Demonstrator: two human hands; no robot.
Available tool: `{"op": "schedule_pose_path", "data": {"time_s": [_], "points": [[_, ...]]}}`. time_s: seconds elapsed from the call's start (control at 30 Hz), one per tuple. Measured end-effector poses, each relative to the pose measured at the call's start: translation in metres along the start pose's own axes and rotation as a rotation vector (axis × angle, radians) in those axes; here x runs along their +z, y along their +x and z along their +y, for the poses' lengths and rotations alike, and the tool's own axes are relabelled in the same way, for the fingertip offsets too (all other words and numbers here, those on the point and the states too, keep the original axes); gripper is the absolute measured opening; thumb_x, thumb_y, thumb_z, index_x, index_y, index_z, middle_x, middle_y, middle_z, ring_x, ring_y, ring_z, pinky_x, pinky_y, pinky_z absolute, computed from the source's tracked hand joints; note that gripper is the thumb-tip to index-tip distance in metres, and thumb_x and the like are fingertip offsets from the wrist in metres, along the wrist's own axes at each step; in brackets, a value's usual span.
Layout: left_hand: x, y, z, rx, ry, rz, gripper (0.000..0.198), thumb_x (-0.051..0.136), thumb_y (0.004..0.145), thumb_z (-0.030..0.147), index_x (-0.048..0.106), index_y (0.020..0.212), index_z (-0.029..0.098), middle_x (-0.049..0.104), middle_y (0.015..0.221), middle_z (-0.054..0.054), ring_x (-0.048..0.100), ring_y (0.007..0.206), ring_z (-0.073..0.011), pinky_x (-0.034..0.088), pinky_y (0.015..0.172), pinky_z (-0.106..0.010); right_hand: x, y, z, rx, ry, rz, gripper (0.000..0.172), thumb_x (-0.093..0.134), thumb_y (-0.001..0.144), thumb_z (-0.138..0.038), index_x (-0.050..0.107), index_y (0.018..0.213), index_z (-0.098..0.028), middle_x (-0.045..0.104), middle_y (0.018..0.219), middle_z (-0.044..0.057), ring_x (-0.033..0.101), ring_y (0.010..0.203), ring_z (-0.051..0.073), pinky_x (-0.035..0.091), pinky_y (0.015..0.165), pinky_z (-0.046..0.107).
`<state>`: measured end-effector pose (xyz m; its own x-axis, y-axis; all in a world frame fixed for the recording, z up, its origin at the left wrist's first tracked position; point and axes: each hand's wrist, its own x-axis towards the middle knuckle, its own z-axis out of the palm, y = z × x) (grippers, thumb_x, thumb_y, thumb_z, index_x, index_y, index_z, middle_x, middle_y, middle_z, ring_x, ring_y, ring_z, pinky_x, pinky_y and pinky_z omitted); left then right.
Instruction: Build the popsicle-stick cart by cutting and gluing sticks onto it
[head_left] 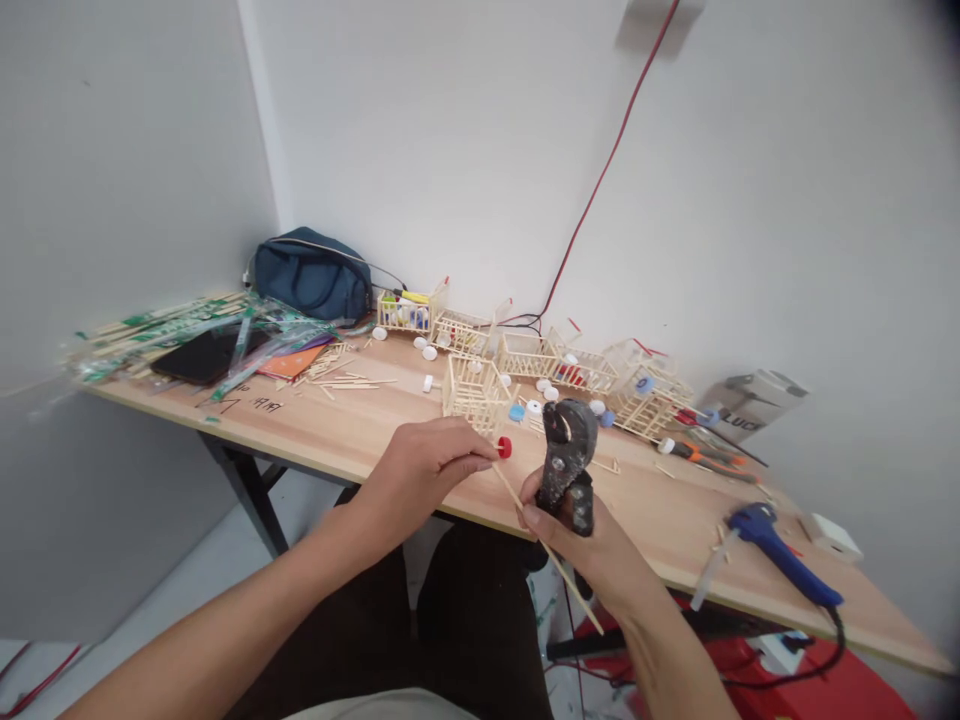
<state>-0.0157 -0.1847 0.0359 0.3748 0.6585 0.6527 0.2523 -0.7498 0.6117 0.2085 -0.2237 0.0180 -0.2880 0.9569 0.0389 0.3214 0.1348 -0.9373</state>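
Note:
A thin wooden stick [564, 577] slants down across the table's front edge, its upper end pinched by my left hand [431, 460]. My right hand [577, 545] is closed around a black hand cutter [566, 455] with curved jaws that point up. The thumb and fingers of that same hand also press on the stick's middle. Just past my left fingertips is a red bottle cap [505, 447]; whether it touches the stick I cannot tell. Behind the cap stands a small basket-like frame [474, 390] built of wooden sticks.
More stick frames [525, 355] line the wall, with white and blue bottle caps among them. At right lie a blue glue gun [784, 555] and orange-handled pliers [716, 460]. At left are a dark phone [199, 355], bundled sticks in plastic [165, 325] and a blue bag [313, 275].

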Motion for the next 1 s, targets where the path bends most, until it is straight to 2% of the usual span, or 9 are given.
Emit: {"op": "schedule_pose_path", "data": {"time_s": [0.1,0.2,0.33,0.53,0.73,1.0], "points": [[-0.003,0.001,-0.001,-0.069,0.040,-0.028,0.011,0.067,0.085,0.007,0.071,0.084,0.016,0.073,0.080,0.000,0.066,0.073,-0.0107,0.045,0.068,-0.019,-0.010,0.009,-0.007,-0.010,-0.095,-0.068,0.032,0.064,0.087,-0.050,0.057,0.086,-0.019,0.049,0.074,-0.002,0.044,0.067,0.013,0.035,0.063,0.027],[-0.007,0.006,-0.002,-0.101,0.068,-0.013,0.012,0.067,0.083,0.005,0.068,0.079,0.016,0.072,0.079,0.001,0.064,0.075,-0.0114,0.044,0.068,-0.019,-0.024,0.022,-0.016,-0.044,-0.203,-0.080,0.029,0.066,0.085,-0.047,0.060,0.090,-0.019,0.056,0.080,0.000,0.049,0.072,0.015,0.038,0.066,0.028],[-0.014,0.023,-0.002,-0.104,0.085,0.095,0.012,0.066,0.084,0.007,0.067,0.077,0.016,0.069,0.076,0.002,0.061,0.073,-0.0113,0.043,0.068,-0.021,-0.043,0.044,-0.035,-0.107,-0.318,-0.023,0.029,0.069,0.081,-0.046,0.061,0.090,-0.020,0.061,0.084,0.002,0.053,0.076,0.017,0.041,0.070,0.030],[-0.019,0.051,-0.009,-0.062,0.125,0.249,0.009,0.070,0.083,0.013,0.069,0.076,0.018,0.071,0.078,0.001,0.060,0.077,-0.0143,0.045,0.074,-0.027,-0.069,0.081,-0.059,-0.197,-0.463,0.047,0.027,0.069,0.078,-0.044,0.061,0.088,-0.020,0.060,0.081,0.001,0.053,0.074,0.017,0.041,0.068,0.031],[-0.014,0.067,-0.028,-0.110,0.089,0.277,0.007,0.071,0.079,0.013,0.071,0.073,0.017,0.073,0.078,0.000,0.063,0.076,-0.0147,0.047,0.074,-0.028,-0.085,0.110,-0.057,-0.271,-0.498,0.032,0.026,0.069,0.078,-0.042,0.059,0.089,-0.020,0.058,0.079,0.001,0.051,0.072,0.016,0.040,0.068,0.031],[-0.013,0.063,-0.047,-0.200,-0.004,0.273,0.005,0.071,0.076,0.019,0.073,0.073,0.016,0.073,0.075,-0.001,0.064,0.071,-0.0147,0.048,0.068,-0.027,-0.082,0.123,-0.044,-0.317,-0.535,-0.022,0.022,0.066,0.082,-0.038,0.059,0.091,-0.020,0.060,0.084,0.002,0.053,0.075,0.016,0.042,0.071,0.032]]}}
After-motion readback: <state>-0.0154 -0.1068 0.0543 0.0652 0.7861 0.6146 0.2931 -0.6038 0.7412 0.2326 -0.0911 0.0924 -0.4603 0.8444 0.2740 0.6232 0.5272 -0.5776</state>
